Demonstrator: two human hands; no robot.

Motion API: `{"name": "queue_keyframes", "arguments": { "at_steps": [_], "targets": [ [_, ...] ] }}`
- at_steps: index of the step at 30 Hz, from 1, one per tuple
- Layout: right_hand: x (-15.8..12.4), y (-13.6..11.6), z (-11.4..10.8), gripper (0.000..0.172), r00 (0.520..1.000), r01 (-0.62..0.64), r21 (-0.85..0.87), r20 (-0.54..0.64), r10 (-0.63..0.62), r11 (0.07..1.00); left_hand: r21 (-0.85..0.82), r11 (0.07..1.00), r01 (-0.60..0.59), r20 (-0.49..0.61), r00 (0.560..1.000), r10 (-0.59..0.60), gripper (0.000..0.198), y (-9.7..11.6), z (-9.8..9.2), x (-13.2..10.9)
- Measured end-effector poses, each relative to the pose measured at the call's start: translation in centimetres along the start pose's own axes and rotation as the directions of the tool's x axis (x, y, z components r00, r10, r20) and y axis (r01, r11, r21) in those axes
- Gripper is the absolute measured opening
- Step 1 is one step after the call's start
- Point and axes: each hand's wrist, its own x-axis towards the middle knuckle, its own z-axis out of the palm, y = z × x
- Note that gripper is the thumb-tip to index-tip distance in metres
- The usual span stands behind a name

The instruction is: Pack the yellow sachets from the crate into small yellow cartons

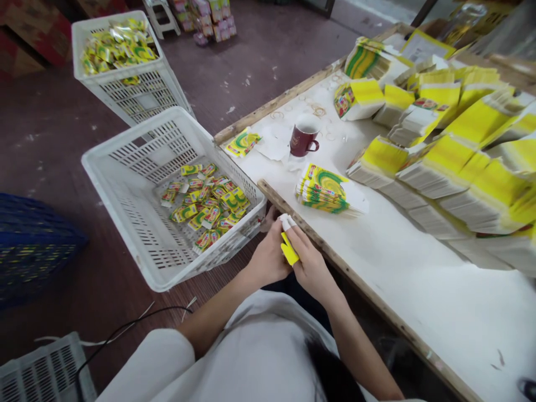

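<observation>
Small yellow piece (290,249), between left grip (270,252) and right grip (310,261), pinched by both

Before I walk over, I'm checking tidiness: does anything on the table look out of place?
Mildly, yes. A dark red mug stands upright on the table, odd beside the yellow-and-white paper stacks. Behind it, thin loops, perhaps rubber bands, lie scattered rather than gathered. I see no spill.
</observation>
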Motion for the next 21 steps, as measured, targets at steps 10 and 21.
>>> {"name": "queue_keyframes", "arguments": {
  "at_steps": [10, 21],
  "targets": [
    [-0.3, 1.9, -0.5, 0.076, 0.960, 0.048, -0.280, -0.252, -0.122, 0.959, -0.345, 0.863, 0.369, -0.018, 0.917, -0.399, 0.059, 1.0, -3.6, 0.4],
    [0.8, 1.4, -3.1, 0.024, 0.982, 0.190, -0.154, 0.048, -0.185, 0.970, -0.476, 0.779, 0.407, -0.042, 0.875, -0.482, 0.052, 2.1, -5.2, 1.6]
  ]
}}
